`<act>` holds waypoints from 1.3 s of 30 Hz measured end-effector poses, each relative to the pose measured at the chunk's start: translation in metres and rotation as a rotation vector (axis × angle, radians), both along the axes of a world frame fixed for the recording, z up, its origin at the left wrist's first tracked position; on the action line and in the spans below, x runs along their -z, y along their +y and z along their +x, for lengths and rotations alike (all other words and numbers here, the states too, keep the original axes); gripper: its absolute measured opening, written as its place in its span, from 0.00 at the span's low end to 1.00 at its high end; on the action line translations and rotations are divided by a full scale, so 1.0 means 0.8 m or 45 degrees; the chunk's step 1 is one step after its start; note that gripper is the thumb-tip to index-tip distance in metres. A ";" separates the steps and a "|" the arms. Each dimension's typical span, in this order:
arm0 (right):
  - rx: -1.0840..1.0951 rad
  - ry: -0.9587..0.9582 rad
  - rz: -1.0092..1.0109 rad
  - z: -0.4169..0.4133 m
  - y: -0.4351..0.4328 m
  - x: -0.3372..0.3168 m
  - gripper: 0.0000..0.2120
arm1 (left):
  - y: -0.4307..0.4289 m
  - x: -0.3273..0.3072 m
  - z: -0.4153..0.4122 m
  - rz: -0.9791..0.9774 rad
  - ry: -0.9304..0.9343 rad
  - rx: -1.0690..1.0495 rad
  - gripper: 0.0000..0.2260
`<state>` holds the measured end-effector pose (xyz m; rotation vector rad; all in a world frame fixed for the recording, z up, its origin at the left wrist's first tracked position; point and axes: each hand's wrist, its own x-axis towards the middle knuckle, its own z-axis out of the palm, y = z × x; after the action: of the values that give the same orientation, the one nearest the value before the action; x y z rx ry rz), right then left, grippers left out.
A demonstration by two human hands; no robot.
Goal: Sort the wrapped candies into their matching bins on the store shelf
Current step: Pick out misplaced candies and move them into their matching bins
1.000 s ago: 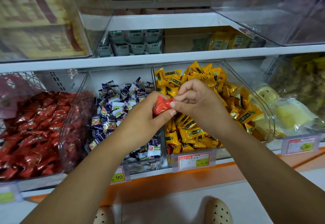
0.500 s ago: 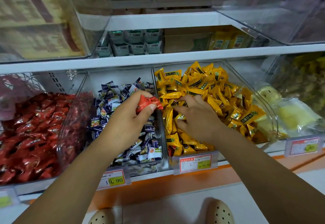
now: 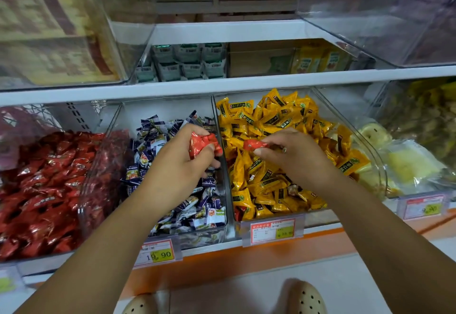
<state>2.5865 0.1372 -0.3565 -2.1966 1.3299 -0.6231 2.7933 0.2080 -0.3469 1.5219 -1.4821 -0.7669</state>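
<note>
Pinching a red candy between thumb and fingers, the right hand hovers over the yellow candies, which fill the clear bin directly beneath those fingers. Just left of them, across the bin divider, the left hand has its fingers curled tight around a bunch of red candies, thumb pressed on top, above the blue and white candies in the middle bin. Farther left of both hands, well apart from them, sits the bin of matching red candies. Nearer the person than the fingers, price tags hang on the shelf edge, and below that two beige shoes stand on the floor.
</note>
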 end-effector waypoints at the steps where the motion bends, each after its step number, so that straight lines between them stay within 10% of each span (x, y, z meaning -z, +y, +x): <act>1: -0.009 -0.024 -0.018 -0.001 0.004 -0.004 0.10 | -0.001 0.000 -0.001 -0.008 0.002 -0.001 0.04; 9: -0.140 -0.109 -0.071 0.025 0.017 -0.010 0.06 | -0.003 0.004 -0.018 0.040 -0.017 0.089 0.12; 21: -0.138 0.286 -0.102 0.047 0.013 0.024 0.28 | -0.008 0.007 0.001 -0.020 -0.001 -0.109 0.05; 33: 0.312 -0.251 -0.178 -0.013 -0.018 -0.015 0.13 | -0.008 0.003 -0.001 0.014 0.104 -0.097 0.03; 39: 0.447 0.296 -0.541 -0.012 -0.016 -0.017 0.22 | -0.005 0.003 0.002 0.025 0.073 -0.124 0.03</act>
<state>2.5771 0.1245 -0.3430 -2.4415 1.8742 -0.8670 2.7951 0.2037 -0.3493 1.5619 -1.3519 -0.7637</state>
